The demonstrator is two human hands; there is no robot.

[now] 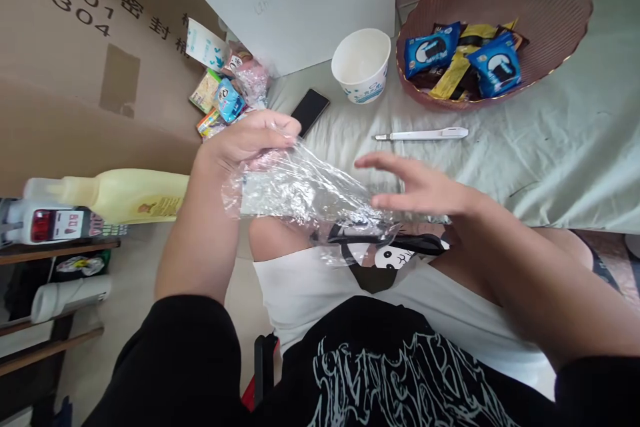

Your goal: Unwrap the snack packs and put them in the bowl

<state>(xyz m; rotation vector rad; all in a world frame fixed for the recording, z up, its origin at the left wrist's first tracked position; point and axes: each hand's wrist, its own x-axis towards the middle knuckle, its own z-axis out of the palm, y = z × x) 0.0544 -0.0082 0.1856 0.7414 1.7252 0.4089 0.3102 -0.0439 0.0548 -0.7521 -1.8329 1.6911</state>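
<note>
My left hand is closed on a sheet of clear, crinkled plastic film, pinched between thumb and fingers. The film hangs to the right over my lap, stretched in folds toward my right hand. That hand has its fingers apart beside the film's right side; whether the thumb touches it I cannot tell. Below the film, a black and white item with a cartoon face lies across my legs, partly covered. Beyond my hands are a slim white craft knife and a dark phone, partly behind my left hand.
A white paper cup stands by a pink ribbed bowl with several wrapped snacks. Crumpled wrappers and snack packs lie at left beside a cardboard box. A yellow bottle is near my left forearm. A white box stands behind.
</note>
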